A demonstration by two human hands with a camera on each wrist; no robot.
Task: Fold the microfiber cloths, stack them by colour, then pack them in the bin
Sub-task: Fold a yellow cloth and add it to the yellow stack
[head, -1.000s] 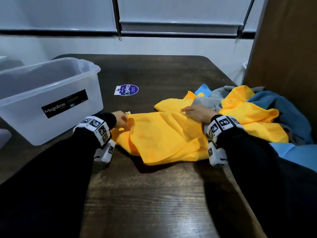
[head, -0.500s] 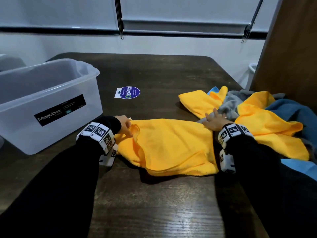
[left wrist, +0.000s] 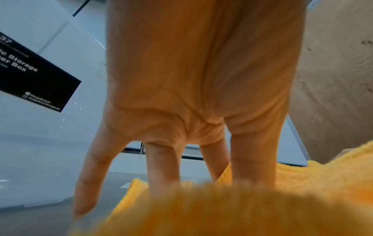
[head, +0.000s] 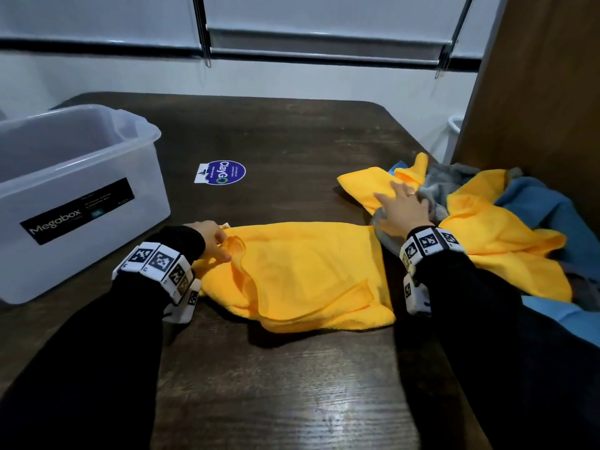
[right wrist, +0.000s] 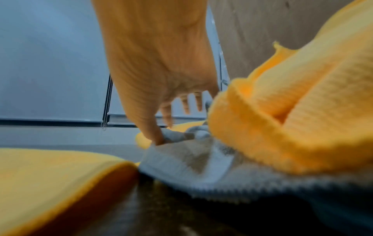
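One yellow cloth (head: 302, 271) lies spread but rumpled at the middle of the worktop (head: 292, 384), its near edge doubled over and its left corner bunched under the left hand (head: 211, 240), whose thumb and fingers curl on that corner and pinch it. At about two o'clock from it, the right hand (head: 401, 206) rests with straight, spread fingers on a second yellow cloth (head: 367, 186) and on a grey cloth (head: 444, 186), gripping nothing that I can see. Behind that hand, from two to four o'clock, sits the unsorted heap (head: 506, 228) of yellow, grey and blue cloths, pushed against a brown panel (head: 535, 92). The step in hand looks like laying the middle cloth flat for its first fold, with the task barely begun, since no folded stack shows anywhere. To do it well, the right hand should come back to the cloth's free right corner, both hands should pull the fabric taut so the doubled near edge opens out, and then edge should meet edge squarely; microfiber clings to itself, so smoothing with a flat palm before each crease should help. At ten o'clock stands the translucent bin (head: 81, 203), labelled Megabox; the part of its inside that shows holds no cloth. A round blue sticker (head: 224, 172) lies on the worktop at twelve o'clock.
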